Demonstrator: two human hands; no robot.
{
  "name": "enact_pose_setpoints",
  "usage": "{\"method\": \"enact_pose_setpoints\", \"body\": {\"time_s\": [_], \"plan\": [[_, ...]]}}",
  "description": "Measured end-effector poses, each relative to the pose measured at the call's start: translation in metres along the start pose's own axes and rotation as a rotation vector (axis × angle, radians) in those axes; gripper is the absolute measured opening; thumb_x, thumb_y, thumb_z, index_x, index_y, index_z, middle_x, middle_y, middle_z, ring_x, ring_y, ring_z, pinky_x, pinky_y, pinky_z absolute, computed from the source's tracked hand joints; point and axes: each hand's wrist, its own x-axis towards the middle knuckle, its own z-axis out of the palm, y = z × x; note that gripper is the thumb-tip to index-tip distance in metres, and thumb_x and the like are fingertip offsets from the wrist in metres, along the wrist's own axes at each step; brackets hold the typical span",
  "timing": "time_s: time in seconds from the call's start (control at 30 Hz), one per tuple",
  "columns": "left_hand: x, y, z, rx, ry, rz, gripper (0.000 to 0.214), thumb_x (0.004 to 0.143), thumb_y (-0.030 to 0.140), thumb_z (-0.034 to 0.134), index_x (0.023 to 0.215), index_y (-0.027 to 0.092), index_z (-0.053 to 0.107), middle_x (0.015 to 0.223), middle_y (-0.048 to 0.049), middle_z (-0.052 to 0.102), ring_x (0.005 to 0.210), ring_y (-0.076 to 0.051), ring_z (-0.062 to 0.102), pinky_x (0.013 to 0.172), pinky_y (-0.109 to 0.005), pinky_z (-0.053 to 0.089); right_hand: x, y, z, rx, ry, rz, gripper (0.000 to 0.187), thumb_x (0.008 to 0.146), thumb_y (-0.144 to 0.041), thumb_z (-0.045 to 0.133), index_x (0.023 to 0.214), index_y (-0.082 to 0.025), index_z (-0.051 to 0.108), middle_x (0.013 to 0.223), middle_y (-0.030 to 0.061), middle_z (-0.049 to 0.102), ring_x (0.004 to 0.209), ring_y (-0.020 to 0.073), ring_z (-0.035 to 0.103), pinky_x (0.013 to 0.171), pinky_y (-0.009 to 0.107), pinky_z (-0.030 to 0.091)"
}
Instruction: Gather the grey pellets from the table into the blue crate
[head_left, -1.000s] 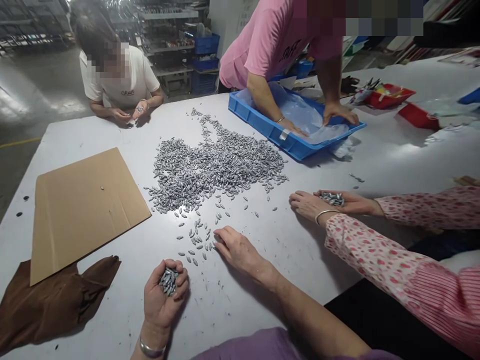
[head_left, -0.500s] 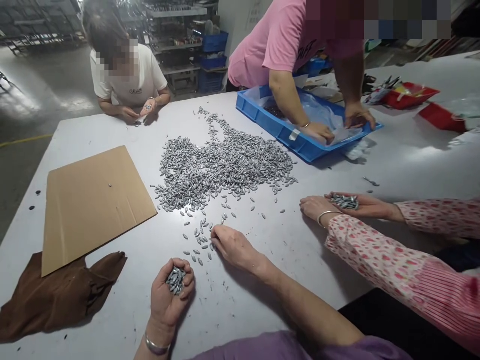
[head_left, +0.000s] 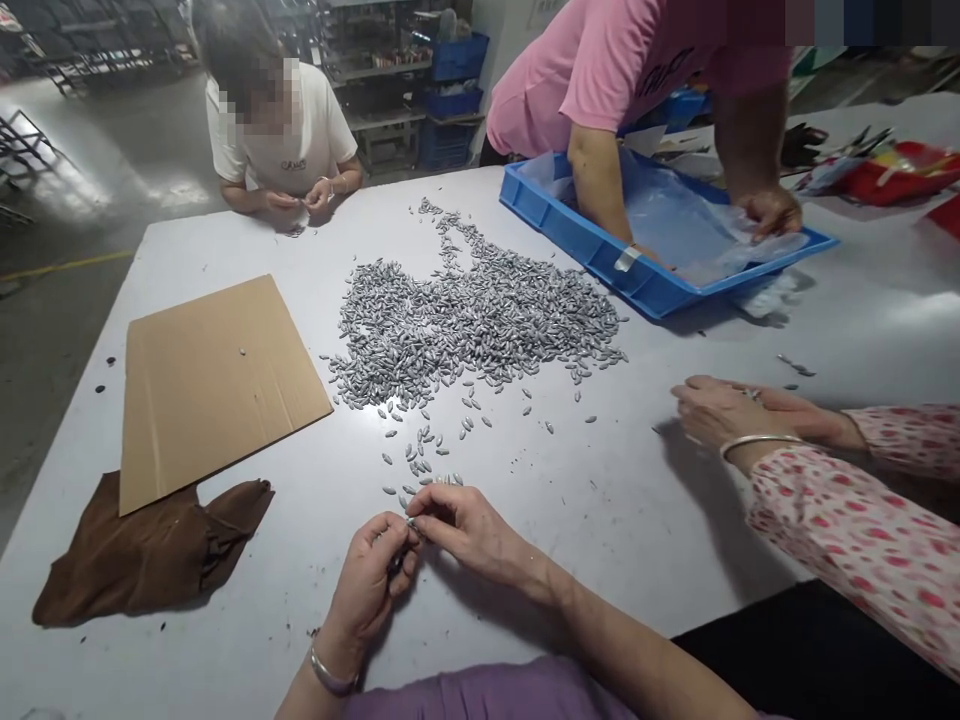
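On the near side of the white counter [head_left: 600, 520], the left hand [head_left: 375, 575] is curled in a loose fist around small silver pellets [head_left: 395, 566]. Beside its thumb, the right hand [head_left: 472, 530] has a finger-and-thumb grip on what looks like one pellet [head_left: 411, 522]. A big pellet pile [head_left: 480, 320] lies farther back.

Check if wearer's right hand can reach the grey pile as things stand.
Likely yes: only loose pieces on the table lie between the right hand and the pile; nothing appears to block it.
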Motion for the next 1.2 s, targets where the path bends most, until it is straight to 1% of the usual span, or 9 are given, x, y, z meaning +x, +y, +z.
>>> {"method": "enact_pose_setpoints", "body": {"time_s": [0.17,0.37,0.47,0.53,0.6,0.83,0.97,1.1,1.2], "plan": [[0.0,0.003,0.001,0.063,0.038,0.004,0.041,0.077,0.05,0.078,0.072,0.016,0.056,0.071,0.0002,0.059,0.049,-0.004,0.041,0.041,-0.016,0.021,-0.004,0.003,0.002,0.185,-0.032,0.089,0.016,0.084,-0.018,0.059,0.097,-0.016,0.07,0.082,0.0018,0.072,0.076,0.0139,0.065,0.069,0.024,0.049],[-0.001,0.001,0.001,0.13,0.04,-0.004,0.039,0.08,0.05,0.074,0.071,0.017,0.056,0.056,0.0054,0.048,0.046,-0.004,0.035,0.042,-0.017,0.019,-0.004,0.007,0.005,0.111,-0.001,0.115,0.015,0.084,-0.02,0.06,0.092,-0.016,0.072,0.078,0.002,0.072,0.072,0.014,0.065,0.064,0.023,0.048],[-0.001,0.0,0.001,0.137,0.035,-0.008,0.038,0.081,0.048,0.073,0.07,0.016,0.055,0.059,0.003,0.054,0.044,-0.003,0.033,0.042,-0.018,0.018,-0.003,0.01,0.006,0.098,0.003,0.116,0.015,0.085,-0.018,0.057,0.086,-0.016,0.072,0.072,0.0012,0.071,0.068,0.0133,0.064,0.062,0.023,0.047],[0.0,0.0,0.0,0.12,0.023,-0.013,0.037,0.082,0.047,0.072,0.071,0.016,0.056,0.067,-0.0013,0.062,0.046,-0.003,0.037,0.041,-0.017,0.018,-0.002,0.011,0.007,0.14,-0.008,0.127,0.017,0.085,-0.019,0.056,0.088,-0.015,0.071,0.072,0.0016,0.071,0.067,0.0137,0.065,0.062,0.023,0.049],[0.001,-0.001,-0.002,0.093,0.012,-0.017,0.036,0.082,0.046,0.072,0.072,0.015,0.057,0.073,-0.0038,0.065,0.048,-0.004,0.041,0.041,-0.017,0.018,-0.001,0.012,0.008,0.204,-0.024,0.142,0.017,0.084,-0.019,0.056,0.091,-0.014,0.071,0.075,0.0028,0.072,0.068,0.0146,0.067,0.064,0.025,0.052],[0.004,0.001,-0.006,0.037,0.004,-0.03,0.033,0.082,0.043,0.07,0.071,0.015,0.059,0.07,-0.0035,0.064,0.047,-0.004,0.043,0.038,-0.016,0.02,0.001,0.012,0.012,0.329,-0.03,0.18,0.017,0.082,-0.023,0.059,0.091,-0.013,0.07,0.078,0.0044,0.073,0.065,0.0143,0.065,0.065,0.027,0.054],[0.004,0.002,-0.005,0.049,0.011,-0.03,0.033,0.081,0.043,0.069,0.07,0.014,0.06,0.071,-0.0053,0.066,0.046,-0.005,0.044,0.037,-0.017,0.02,0.0,0.009,0.011,0.296,-0.034,0.153,0.016,0.083,-0.022,0.058,0.089,-0.013,0.07,0.074,0.0032,0.071,0.066,0.0133,0.063,0.064,0.025,0.051],[0.003,0.001,-0.004,0.073,0.011,-0.014,0.031,0.082,0.042,0.067,0.069,0.014,0.061,0.068,-0.0054,0.066,0.045,-0.005,0.042,0.038,-0.017,0.021,0.0,0.007,0.01,0.236,-0.031,0.136,0.016,0.084,-0.022,0.058,0.085,-0.013,0.071,0.069,0.0023,0.068,0.064,0.0125,0.061,0.06,0.023,0.047],[0.002,0.002,-0.004,0.098,0.001,-0.016,0.031,0.082,0.041,0.066,0.068,0.014,0.061,0.067,-0.0049,0.066,0.043,-0.004,0.041,0.039,-0.018,0.021,0.001,0.008,0.01,0.223,-0.031,0.151,0.015,0.084,-0.022,0.058,0.083,-0.013,0.07,0.069,0.0026,0.068,0.063,0.0131,0.062,0.059,0.023,0.048]]}}
